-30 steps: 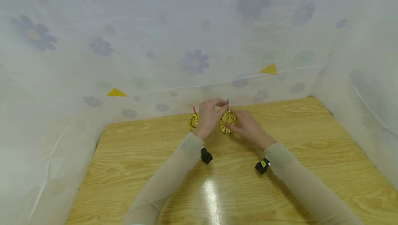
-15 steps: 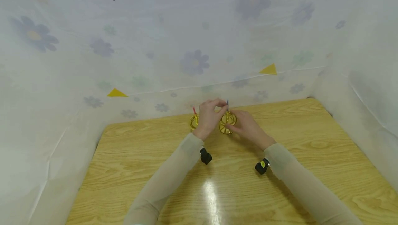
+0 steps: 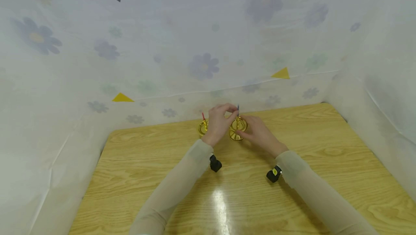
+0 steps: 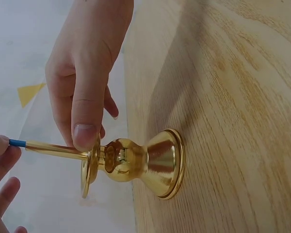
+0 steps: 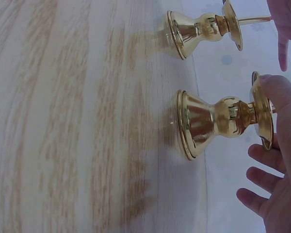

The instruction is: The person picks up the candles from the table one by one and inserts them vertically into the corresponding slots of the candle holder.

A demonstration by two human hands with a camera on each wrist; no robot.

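A gold candle holder (image 3: 238, 129) (image 4: 145, 162) (image 5: 211, 121) stands on the wooden table (image 3: 227, 191) near the back wall. A thin gold candle with a blue tip (image 3: 238, 110) (image 4: 53, 148) rises from it. My left hand (image 3: 232, 109) (image 4: 2, 150) pinches the candle's blue tip from the left. My right hand (image 3: 242, 128) (image 4: 87, 131) (image 5: 276, 97) grips the rim of the holder's dish, thumb in front and fingers behind. The holder's base sits flat on the table.
A second gold holder (image 3: 203, 126) (image 5: 203, 26) with a red-tipped candle (image 3: 203, 116) stands just left of the first, partly hidden behind my left hand. White flowered sheeting (image 3: 201, 65) walls the table at the back and both sides. Bare wood lies in front.
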